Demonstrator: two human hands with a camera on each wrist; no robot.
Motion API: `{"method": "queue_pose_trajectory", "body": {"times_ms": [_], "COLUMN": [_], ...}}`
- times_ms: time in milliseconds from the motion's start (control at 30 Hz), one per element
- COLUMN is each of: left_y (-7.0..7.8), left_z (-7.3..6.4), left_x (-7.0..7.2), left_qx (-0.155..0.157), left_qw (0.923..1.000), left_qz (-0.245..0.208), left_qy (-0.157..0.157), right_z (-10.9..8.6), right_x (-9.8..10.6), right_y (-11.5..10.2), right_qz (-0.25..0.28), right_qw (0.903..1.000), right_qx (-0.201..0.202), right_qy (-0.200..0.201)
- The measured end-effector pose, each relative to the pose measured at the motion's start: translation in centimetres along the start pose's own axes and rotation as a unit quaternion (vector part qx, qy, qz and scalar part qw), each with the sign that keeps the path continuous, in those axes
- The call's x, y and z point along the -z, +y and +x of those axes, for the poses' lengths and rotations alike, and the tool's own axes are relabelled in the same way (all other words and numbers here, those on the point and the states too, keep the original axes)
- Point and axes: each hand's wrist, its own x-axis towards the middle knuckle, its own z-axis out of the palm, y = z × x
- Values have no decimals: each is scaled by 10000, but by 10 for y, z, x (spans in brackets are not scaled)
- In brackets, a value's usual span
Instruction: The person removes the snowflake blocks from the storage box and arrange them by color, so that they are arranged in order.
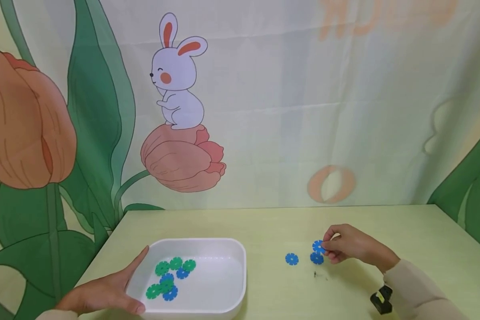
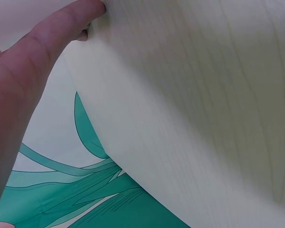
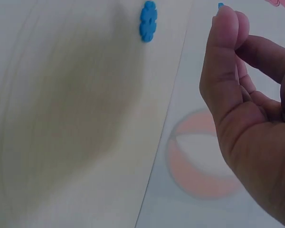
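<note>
My right hand [image 1: 346, 244] is over the right part of the table, its thumb and fingertips pinching a blue notched snowflake disc [image 1: 318, 246]. In the right wrist view only a sliver of that disc [image 3: 221, 5] shows past the fingertips. Just below the held disc is another blue disc [image 1: 316, 258], and a third blue disc [image 1: 291, 259] lies to its left. My left hand [image 1: 104, 291] spreads along the left end of a white plastic tub [image 1: 240, 284], straight fingers and thumb against its outside. Several green discs [image 1: 154, 291] and blue discs [image 1: 182, 273] lie inside the tub.
The pale wood-grain table [image 1: 272, 226] ends at a curtain [image 1: 264, 111] printed with a rabbit and tulips. Small dark specks [image 1: 315, 274] mark the tabletop near the loose discs. A black band [image 1: 382, 300] hangs at the right sleeve [image 1: 420, 289].
</note>
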Motion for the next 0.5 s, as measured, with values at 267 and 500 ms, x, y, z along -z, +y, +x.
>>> {"method": "queue_pose_trajectory", "body": {"times_ms": [267, 500], "left_y": [1, 2], "left_z": [2, 1], "left_x": [0, 0], "left_qx": [97, 19], "left_qw": [9998, 9999], "left_qz": [-182, -97], "left_qy": [-24, -25], "right_z": [-7, -10], "right_x": [13, 21], "right_y": [17, 31], "right_qz": [21, 59], "right_qw": [9998, 9993], "right_qx": [-171, -307], "right_qy": [133, 206]}}
